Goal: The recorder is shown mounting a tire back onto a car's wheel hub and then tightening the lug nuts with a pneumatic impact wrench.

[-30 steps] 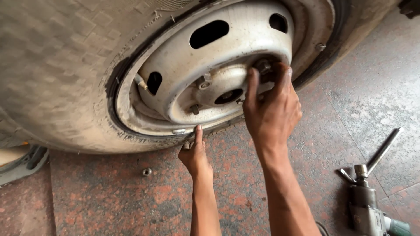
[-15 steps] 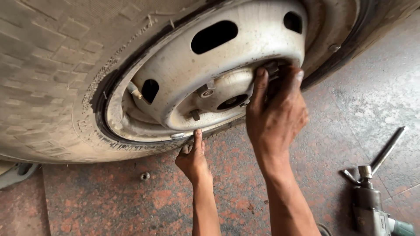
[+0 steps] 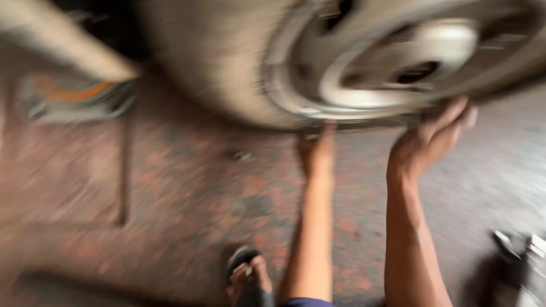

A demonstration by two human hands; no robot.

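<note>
The whole view is smeared by motion. A large wheel with a silver steel rim (image 3: 392,62) and a worn tyre (image 3: 227,62) fills the top. My left hand (image 3: 317,150) reaches up with its fingers against the bottom edge of the rim; the blur hides its grip. My right hand (image 3: 433,142) cups the lower edge of the wheel to the right, fingers curled up over it. Both forearms rise from the bottom of the view.
Reddish stone floor (image 3: 170,199) lies below the wheel. My foot in a dark sandal (image 3: 247,276) is at the bottom centre. A power wrench (image 3: 520,256) lies at the bottom right. A blurred orange-and-grey object (image 3: 68,96) sits at the left.
The view has swung down and left, so the wheel now sits higher and to the right. My right hand has dropped from the hub to the wheel's lower edge. My left hand stays at the rim's bottom.
</note>
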